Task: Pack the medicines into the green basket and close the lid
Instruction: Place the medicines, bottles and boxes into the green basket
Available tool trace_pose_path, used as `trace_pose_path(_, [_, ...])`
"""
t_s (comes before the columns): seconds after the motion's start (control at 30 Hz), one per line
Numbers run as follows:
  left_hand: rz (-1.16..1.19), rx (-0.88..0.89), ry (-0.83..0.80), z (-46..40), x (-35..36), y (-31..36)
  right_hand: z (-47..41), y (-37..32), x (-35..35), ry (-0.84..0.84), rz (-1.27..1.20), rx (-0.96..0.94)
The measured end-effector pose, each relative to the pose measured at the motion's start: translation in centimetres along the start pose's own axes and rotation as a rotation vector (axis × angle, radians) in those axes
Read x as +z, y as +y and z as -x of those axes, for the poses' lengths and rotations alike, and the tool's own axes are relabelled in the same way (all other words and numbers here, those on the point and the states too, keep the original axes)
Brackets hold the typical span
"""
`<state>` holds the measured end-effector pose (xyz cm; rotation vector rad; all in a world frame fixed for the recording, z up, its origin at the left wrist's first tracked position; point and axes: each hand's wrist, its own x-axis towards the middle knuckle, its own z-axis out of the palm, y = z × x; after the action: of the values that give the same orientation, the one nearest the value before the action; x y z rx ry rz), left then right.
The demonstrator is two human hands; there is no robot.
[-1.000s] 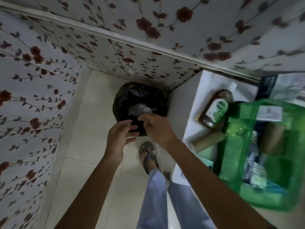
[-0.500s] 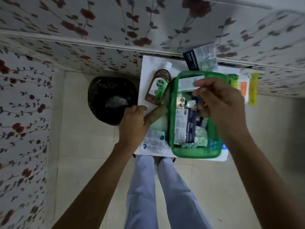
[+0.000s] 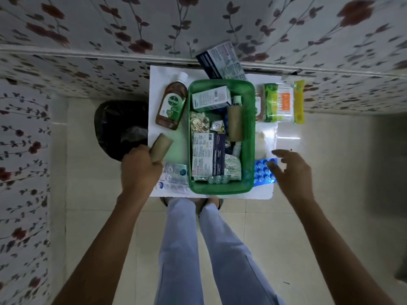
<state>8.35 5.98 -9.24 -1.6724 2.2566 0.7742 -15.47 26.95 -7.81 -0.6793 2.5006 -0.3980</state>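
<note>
The green basket (image 3: 250, 137) stands on a small white table (image 3: 267, 190), filled with boxes, blister strips and a brown roll. My left hand (image 3: 138, 170) grips a brown bandage roll (image 3: 160, 148) just left of the basket. My right hand (image 3: 290, 170) hovers with fingers spread over a blue blister strip (image 3: 262, 175) at the basket's right side. A Dettol bottle (image 3: 170, 104) lies left of the basket. A clear blister strip (image 3: 174, 178) lies by my left hand. No lid is visible.
A black-lined bin (image 3: 119, 128) sits on the floor left of the table. A dark box (image 3: 220, 60) leans at the wall behind the basket. Green, orange and yellow packets (image 3: 284, 104) lie at the table's right. My legs (image 3: 209, 249) stand below the table.
The view swung from the bin to the table. My left hand closed on the brown roll. My right hand moved from above the basket down to the blue strip at its right.
</note>
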Motion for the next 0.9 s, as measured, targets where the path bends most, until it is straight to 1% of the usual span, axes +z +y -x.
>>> trace_pose_path(0.07, [0.086,-0.060,0.020,1.5,-1.2,-0.1,0.6,1.0,1.5,-0.127,0.170,-0.118])
trace_pose_path(0.13, [0.209,-0.080,0.051,3.1,-2.3,0.5,1.2,1.5,2.7,-0.161,0.303,-0.170])
trace_pose_path(0.2, [0.300,-0.043,0.080,4.4,-3.3,1.8,1.5,1.7,3.5,-0.130,0.336,-0.163])
trace_pose_path(0.3, [0.322,0.105,0.081,5.8,-3.7,4.6,1.8,2.2,3.5,-0.066,0.323,-0.180])
trace_pose_path(0.4, [0.235,0.270,0.047,6.2,-2.5,7.7,2.1,2.4,2.0,-0.075,0.185,-0.194])
trace_pose_path(0.47, [0.156,0.306,0.067,5.9,-1.5,9.5,2.3,2.3,0.7,-0.053,0.115,-0.187])
trace_pose_path(0.53, [0.110,0.284,0.084,5.4,-0.9,11.0,2.5,1.7,-0.8,0.036,0.040,-0.126])
trace_pose_path(0.63, [0.077,0.222,0.078,4.6,-0.7,12.3,2.7,-0.4,-3.2,0.166,-0.158,0.037])
trace_pose_path(0.7, [0.068,0.211,0.103,4.3,-1.1,12.7,2.8,-2.5,-4.5,0.223,-0.288,0.067])
trace_pose_path(0.8, [0.153,0.220,0.252,4.6,-1.9,11.9,2.6,-6.0,-5.2,0.266,-0.460,-0.001])
trace_pose_path(0.87, [0.239,0.191,0.328,4.9,-2.2,10.4,2.3,-7.9,-4.3,0.230,-0.496,-0.070])
trace_pose_path(0.9, [0.269,0.163,0.342,4.8,-2.1,9.3,2.1,-8.8,-3.6,0.196,-0.476,-0.109])
